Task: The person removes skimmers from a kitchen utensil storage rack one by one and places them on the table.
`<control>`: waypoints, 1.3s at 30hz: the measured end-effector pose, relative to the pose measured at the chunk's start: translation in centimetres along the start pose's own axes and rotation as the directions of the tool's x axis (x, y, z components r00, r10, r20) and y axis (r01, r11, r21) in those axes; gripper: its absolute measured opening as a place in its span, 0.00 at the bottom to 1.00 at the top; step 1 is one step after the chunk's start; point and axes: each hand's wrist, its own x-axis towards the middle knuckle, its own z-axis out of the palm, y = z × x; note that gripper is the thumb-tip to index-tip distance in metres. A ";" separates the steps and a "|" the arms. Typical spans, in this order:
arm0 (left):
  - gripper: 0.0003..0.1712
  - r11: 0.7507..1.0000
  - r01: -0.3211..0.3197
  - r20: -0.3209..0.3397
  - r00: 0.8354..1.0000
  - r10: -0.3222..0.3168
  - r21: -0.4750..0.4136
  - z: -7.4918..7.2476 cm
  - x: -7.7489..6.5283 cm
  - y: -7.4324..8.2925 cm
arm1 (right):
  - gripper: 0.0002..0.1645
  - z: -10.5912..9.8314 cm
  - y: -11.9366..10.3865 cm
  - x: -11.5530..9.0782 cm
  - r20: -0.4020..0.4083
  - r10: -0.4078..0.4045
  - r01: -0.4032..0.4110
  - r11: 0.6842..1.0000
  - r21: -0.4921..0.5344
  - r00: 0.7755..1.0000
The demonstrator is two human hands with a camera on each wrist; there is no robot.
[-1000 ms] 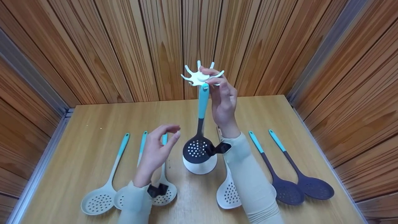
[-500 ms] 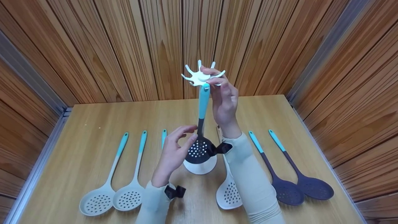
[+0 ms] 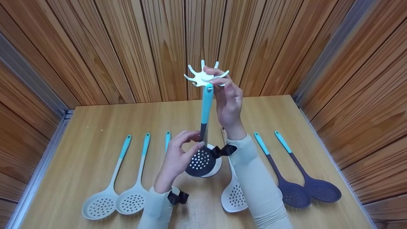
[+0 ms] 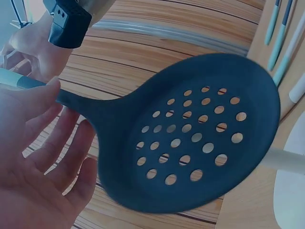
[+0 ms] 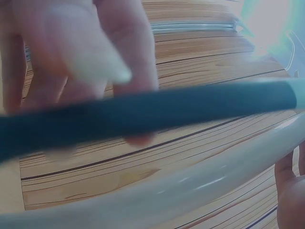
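Note:
A white utensil stand (image 3: 200,78) rises mid-table, with hooked arms at its top and a round base (image 3: 217,167). From one hook hangs a dark skimmer (image 3: 201,170) with a turquoise handle, its perforated head in front of the base. My left hand (image 3: 178,151) pinches the skimmer's dark neck between thumb and fingers, just above the head; the left wrist view shows the thumb laid over the neck. At the top of the stand, my right hand (image 3: 230,105) holds the hooked crown, with fingers on and under its arms.
To the left lie two pale skimmers (image 3: 100,205) (image 3: 132,200) and a third turquoise handle (image 3: 168,140), partly behind the left arm. A white slotted turner (image 3: 233,197) lies beside the right sleeve. Two dark skimmers (image 3: 295,195) (image 3: 322,190) lie at right. Wood-panelled walls (image 3: 165,51) enclose the table.
My left hand has moved right from above the pale utensils to the hanging skimmer and taken its neck. The skimmer's head has shifted slightly left and down. My right hand has stayed at the crown.

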 end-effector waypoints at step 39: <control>0.09 0.989 -0.101 -0.030 0.995 0.098 -0.105 0.1 -0.5 2.0 | 0.23 -0.1 0.3 0.1 0.002 -0.015 0.015 1.000 0.018 1.000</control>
